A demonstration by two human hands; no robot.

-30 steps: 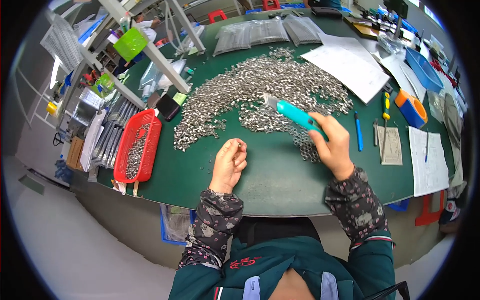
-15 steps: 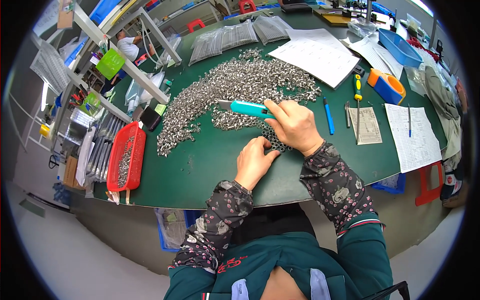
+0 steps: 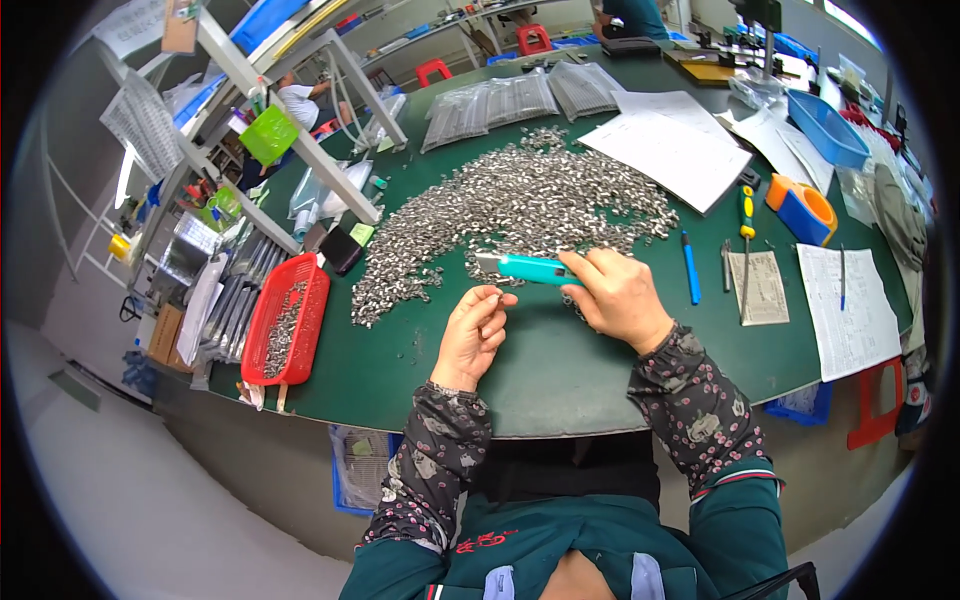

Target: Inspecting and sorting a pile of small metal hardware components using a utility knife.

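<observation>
A teal utility knife (image 3: 535,269) lies in my right hand (image 3: 622,300), its blade end pointing left over the near edge of the pile. My left hand (image 3: 473,338) is closed in a pinch just left of and below the blade. A tiny metal piece seems to show at its fingertips, too small to make out well. Beyond both hands spreads a wide heap of small silvery metal rings (image 3: 470,212) on the green table (image 3: 540,375). A few of the rings are partly hidden behind my right hand.
A red basket (image 3: 318,318) with small metal parts stands at left, near a black phone-like object (image 3: 341,250). To the right lie a blue pen (image 3: 691,268), a screwdriver (image 3: 747,215), an orange-and-blue tape dispenser (image 3: 803,208) and paper sheets (image 3: 850,312). Bagged rods (image 3: 490,108) lie behind the heap.
My left hand has lifted off the small rings near my right hand and moved left, its fingers now pinched. The knife stays in my right hand. The whole view has shifted slightly.
</observation>
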